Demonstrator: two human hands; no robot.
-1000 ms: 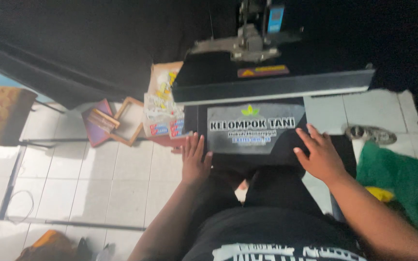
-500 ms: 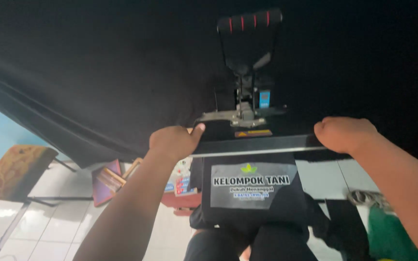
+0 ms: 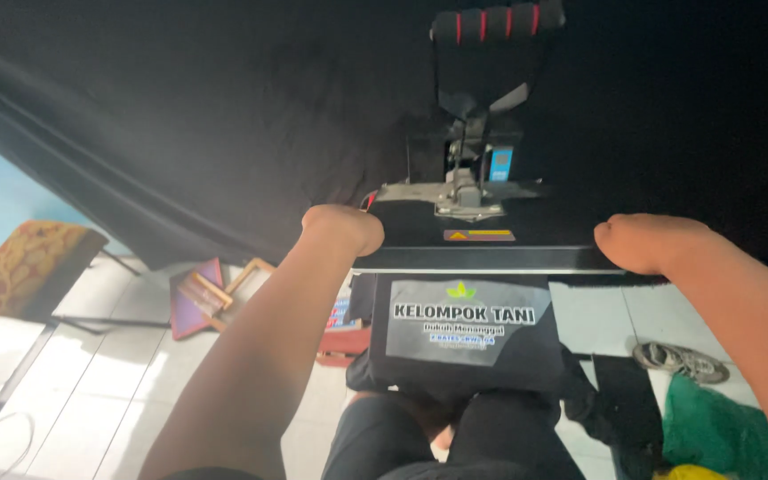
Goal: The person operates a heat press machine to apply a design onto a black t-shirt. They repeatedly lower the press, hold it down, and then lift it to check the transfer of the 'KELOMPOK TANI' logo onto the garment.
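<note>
Compared with half a second ago, we see little change: both hands stay on the corners of the heat press's upper plate [image 3: 482, 233], and the view has only shifted slightly, with the handle [image 3: 491, 22] now near the top edge. A second ago the hands lay flat on the black garment [image 3: 464, 342] below.

On the left, our left hand [image 3: 344, 227] curls over the plate's left front corner, the forearm running down toward the lower left. Whether its fingers grip the edge we cannot tell, since they are hidden behind the plate.

The garment with its grey printed panel [image 3: 460, 320] lies on the lower bed, below and between the hands, touching neither.

On the right, our right hand [image 3: 646, 242] wraps the right front corner likewise, fingers out of sight.
</note>
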